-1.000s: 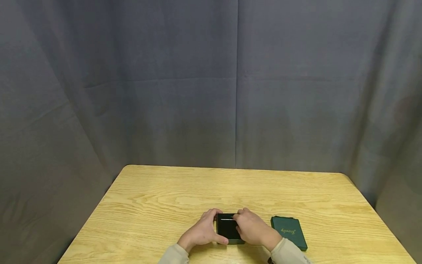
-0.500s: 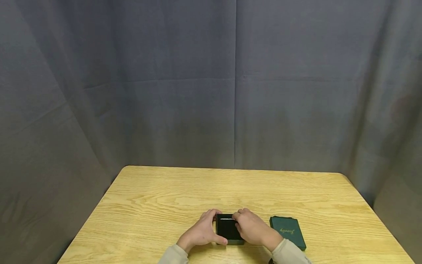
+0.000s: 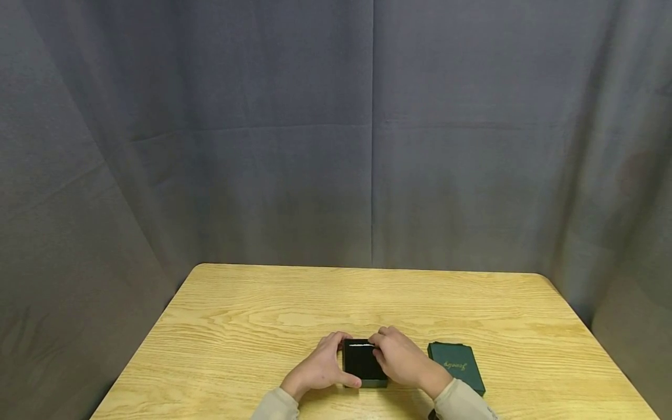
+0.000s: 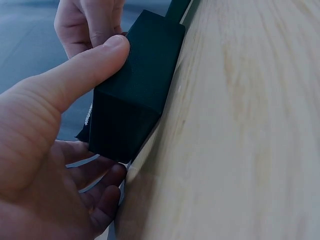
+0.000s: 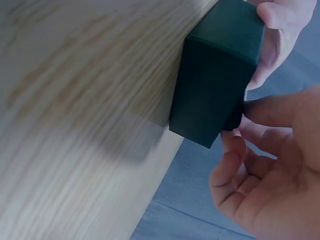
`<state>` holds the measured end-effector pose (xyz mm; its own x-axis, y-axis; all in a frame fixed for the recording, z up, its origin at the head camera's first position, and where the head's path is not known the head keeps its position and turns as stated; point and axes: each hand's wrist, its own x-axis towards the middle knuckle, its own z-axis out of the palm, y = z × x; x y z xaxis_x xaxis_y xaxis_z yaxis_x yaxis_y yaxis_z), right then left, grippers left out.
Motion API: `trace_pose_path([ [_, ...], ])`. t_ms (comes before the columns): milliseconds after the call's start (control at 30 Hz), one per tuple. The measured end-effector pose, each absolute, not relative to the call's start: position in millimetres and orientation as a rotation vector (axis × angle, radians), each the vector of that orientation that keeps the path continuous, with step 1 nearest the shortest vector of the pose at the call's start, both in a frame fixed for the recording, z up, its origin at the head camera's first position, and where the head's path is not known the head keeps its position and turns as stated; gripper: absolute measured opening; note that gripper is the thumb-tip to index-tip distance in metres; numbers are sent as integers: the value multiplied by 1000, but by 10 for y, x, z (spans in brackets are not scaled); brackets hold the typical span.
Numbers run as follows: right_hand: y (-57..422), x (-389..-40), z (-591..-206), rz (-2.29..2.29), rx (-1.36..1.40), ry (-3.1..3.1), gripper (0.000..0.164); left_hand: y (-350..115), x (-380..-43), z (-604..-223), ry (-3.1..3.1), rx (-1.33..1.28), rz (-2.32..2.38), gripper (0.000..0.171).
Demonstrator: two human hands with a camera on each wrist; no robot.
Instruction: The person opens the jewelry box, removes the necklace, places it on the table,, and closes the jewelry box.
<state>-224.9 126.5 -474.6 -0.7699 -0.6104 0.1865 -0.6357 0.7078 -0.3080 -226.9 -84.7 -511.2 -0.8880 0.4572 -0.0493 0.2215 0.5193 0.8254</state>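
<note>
A small dark green box (image 3: 374, 384) sits on the table in front of me, its top off. My left hand (image 3: 317, 367) grips it from the left, thumb on the near side and fingers round the far corner. Inside lies a black pad (image 3: 362, 363), with a silvery chain-like strip (image 3: 361, 345) across its far part. At the far right corner, my right hand (image 3: 403, 359) pinches the pad's edge between thumb and curled fingers. In the right wrist view, that black edge (image 5: 234, 121) juts out above the box wall.
A flat green lid (image 3: 455, 367) with gold "Jewelry" lettering lies to the right of the right hand. The wooden table (image 3: 273, 303) reaches back to a grey curtain (image 3: 294, 175).
My right hand has shifted slightly away from me at the pad's edge, and the silvery strip shows brighter and thicker. The left hand keeps its grip on the box.
</note>
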Motion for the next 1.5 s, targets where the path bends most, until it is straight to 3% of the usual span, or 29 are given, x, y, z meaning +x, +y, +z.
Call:
trace_pose_path([
  [967, 1365, -2277, -4760, 845, 919, -2911, 18, -851, -2284, -5130, 2508, 573, 1296, 80],
  [1500, 1408, -2261, -4730, 1031, 989, -2928, 22, -849, -2291, -5133, 2478, 593, 1333, 75],
])
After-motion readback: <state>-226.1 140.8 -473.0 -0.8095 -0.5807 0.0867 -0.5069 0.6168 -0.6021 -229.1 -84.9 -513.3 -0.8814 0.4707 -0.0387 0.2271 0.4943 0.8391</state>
